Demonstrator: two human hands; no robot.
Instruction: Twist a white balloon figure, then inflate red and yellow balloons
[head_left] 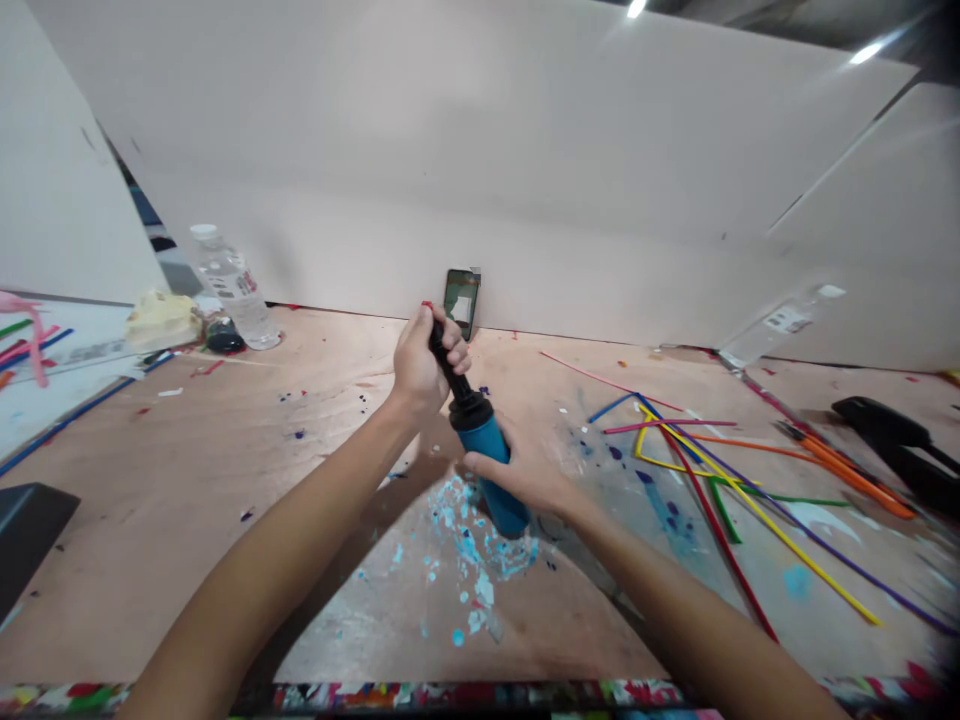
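Observation:
A blue hand pump (491,470) with a black upper end stands tilted in front of me, its top leaning left and away. My left hand (429,365) is closed round the narrow black part, thumb on top. A small red bit (427,304) shows at the left thumb; I cannot make out what it is. Around the blue barrel my right hand (525,465) is closed, thumb across the front and most fingers hidden behind. Light-blue paint flecks (465,530) lie on the tabletop by the pump's lower end.
Long thin coloured strips, such as a yellow strip (795,545), lie to the right near an orange-handled tool (855,470) and a black object (892,430). Clear bottles stand left (236,290) and right (780,325). A phone (460,297) leans against the white wall (525,180).

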